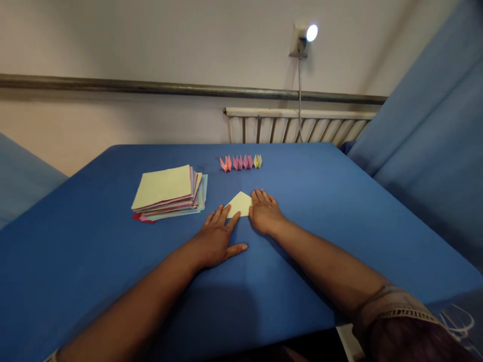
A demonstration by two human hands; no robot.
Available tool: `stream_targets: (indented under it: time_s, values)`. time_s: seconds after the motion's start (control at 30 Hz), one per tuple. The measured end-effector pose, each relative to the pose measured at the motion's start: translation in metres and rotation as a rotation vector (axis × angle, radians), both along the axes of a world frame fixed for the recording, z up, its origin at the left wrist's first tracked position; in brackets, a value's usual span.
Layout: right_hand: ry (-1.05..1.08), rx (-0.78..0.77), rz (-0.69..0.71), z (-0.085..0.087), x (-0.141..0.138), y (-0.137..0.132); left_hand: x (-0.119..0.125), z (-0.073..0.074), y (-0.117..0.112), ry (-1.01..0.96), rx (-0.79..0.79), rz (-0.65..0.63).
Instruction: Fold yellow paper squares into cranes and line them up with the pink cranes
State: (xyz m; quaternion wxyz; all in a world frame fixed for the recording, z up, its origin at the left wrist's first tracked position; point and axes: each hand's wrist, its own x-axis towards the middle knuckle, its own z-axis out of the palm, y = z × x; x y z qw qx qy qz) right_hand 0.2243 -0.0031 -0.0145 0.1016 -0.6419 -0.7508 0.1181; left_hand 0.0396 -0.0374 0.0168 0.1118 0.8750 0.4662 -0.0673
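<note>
A small sheet of pale yellow paper (240,205), folded to a triangle-like shape with its point away from me, lies flat on the blue table. My left hand (218,237) rests with spread fingers on its left corner, the thumb stretched out on the table. Over the right corner lies my right hand (266,212), fingers stretched out and flat, hiding that part of the paper. Beyond the paper stands a row of small folded paper pieces: orange (226,164), pink (242,162) and yellow (257,161).
To the left sits a thick stack of coloured paper sheets (164,188), yellow on top, with red edges below. Behind the blue table (302,181) are a metal rail (151,87), a radiator (294,113) and a lit plug (311,33) with a cord. A blue curtain (426,100) hangs at right.
</note>
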Motion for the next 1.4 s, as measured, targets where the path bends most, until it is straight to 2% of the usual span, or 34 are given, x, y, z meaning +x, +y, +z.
stream_targets:
  time_s: [0.17, 0.43, 0.63, 0.7, 0.77, 0.87, 0.93, 1.03, 1.13, 1.27, 1.4]
  values:
    - [0.016, -0.034, -0.073, 0.001, 0.005, 0.007, 0.0, 0.004, -0.004, 0.089, 0.076, 0.088]
    - [-0.066, 0.028, -0.084, 0.007, 0.02, 0.009, -0.002, 0.01, -0.006, 0.208, 0.123, 0.191]
    - [-0.134, 0.086, -0.12, 0.01, 0.028, 0.01, -0.004, 0.004, -0.002, 0.209, 0.245, 0.222]
    - [-0.13, 0.119, -0.104, 0.011, 0.026, 0.01, 0.001, 0.0, 0.0, 0.137, 0.315, 0.189]
    - [-0.1, 0.155, -0.051, 0.012, 0.02, 0.008, 0.007, -0.005, 0.0, 0.046, 0.341, 0.104]
    - [-0.039, 0.183, 0.068, 0.009, 0.01, 0.004, 0.014, -0.012, -0.001, -0.043, 0.247, -0.072]
    - [-0.008, 0.152, 0.116, 0.005, 0.006, 0.002, 0.016, -0.015, -0.003, -0.047, 0.163, -0.118]
    - [0.022, 0.077, 0.111, -0.001, 0.006, 0.002, 0.014, -0.014, -0.006, -0.019, 0.114, -0.057]
    - [0.06, 0.072, 0.092, -0.004, 0.01, 0.005, 0.009, -0.008, -0.01, 0.005, 0.116, 0.028]
    - [0.175, 0.096, 0.033, -0.006, 0.018, 0.014, 0.003, 0.003, -0.007, 0.03, 0.21, 0.136]
    - [0.317, 0.109, -0.017, -0.009, 0.024, 0.025, -0.002, 0.005, 0.006, -0.06, 0.303, 0.104]
